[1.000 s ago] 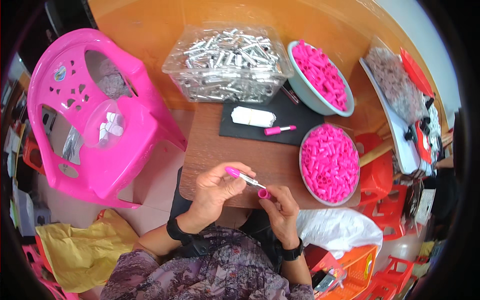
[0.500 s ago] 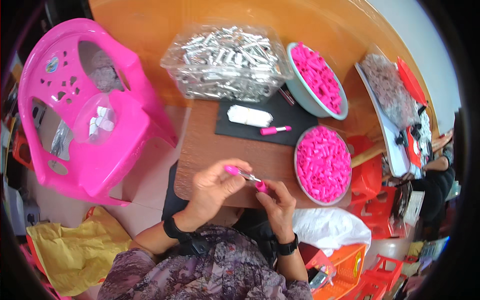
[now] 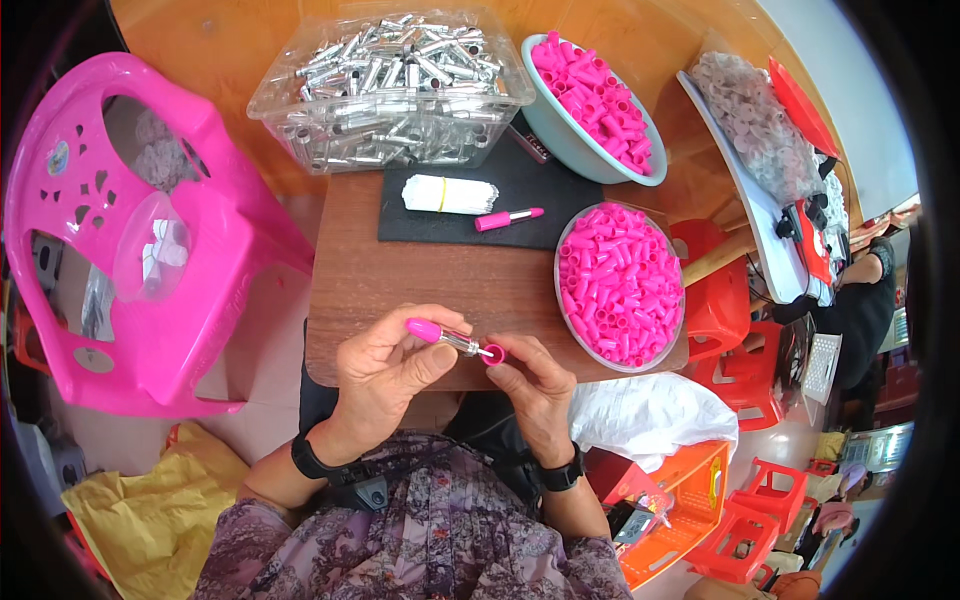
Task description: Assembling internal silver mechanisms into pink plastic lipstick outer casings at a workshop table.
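Between thumb and fingers, my left hand [image 3: 385, 370] pinches a lipstick-shaped pen piece [image 3: 447, 340] with a pink slanted end and a silver middle. Its thin white tip meets the round mouth of a hollow pink barrel [image 3: 495, 354]; how far in it sits I cannot tell. My right hand [image 3: 535, 390] grips that barrel with the opening turned toward the left hand. Both hands are above the front edge of the brown table [image 3: 400, 270]. On a black mat [image 3: 540, 190] lie a whole pink-and-silver pen [image 3: 508, 218] and a banded bundle of white sticks [image 3: 449, 194].
A clear bin [image 3: 390, 130] of silver tubes stands at the back. To its right is a pale blue basin [image 3: 560, 130] of pink parts, with a bowl [image 3: 563, 310] of pink pieces nearer. A pink chair [image 3: 200, 320] stands left; an orange crate [image 3: 690, 500] sits lower right.
The scene has shifted left and up in the picture. The pen piece has turned a little, and its white tip now shows at the barrel's opening, which faces more toward me.
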The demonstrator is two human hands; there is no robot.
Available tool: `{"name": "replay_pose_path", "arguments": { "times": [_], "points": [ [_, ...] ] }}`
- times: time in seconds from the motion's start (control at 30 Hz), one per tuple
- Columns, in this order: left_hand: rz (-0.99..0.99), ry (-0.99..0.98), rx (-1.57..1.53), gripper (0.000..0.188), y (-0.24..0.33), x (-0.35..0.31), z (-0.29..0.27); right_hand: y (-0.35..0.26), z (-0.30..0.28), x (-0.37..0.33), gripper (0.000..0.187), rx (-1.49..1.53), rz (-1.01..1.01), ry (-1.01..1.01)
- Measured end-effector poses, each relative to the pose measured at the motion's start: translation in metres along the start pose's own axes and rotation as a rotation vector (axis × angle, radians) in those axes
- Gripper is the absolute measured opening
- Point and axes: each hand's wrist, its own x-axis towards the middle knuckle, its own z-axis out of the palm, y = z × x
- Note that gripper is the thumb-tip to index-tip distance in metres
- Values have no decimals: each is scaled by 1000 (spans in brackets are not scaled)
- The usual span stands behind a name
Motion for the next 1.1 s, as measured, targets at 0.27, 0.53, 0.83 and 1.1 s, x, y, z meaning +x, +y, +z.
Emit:
{"name": "replay_pose_path", "arguments": {
  "times": [0.27, 0.53, 0.83, 1.1],
  "points": [
    [88, -88, 229, 24, -9, 6, -4, 4, 2, 2, 31, -21, -28, 7],
    [-183, 0, -152, 25, -33, 16, -22, -7, 12, 2, 25, -247, 7, 116],
    [-225, 46, -183, 23, -40, 16, -17, -2, 11, 2, 26, -402, -280, 133],
    [-260, 47, -274, 20, -43, 16, -14, 0, 11, 3, 29, -474, -399, 176]
  ]
}}
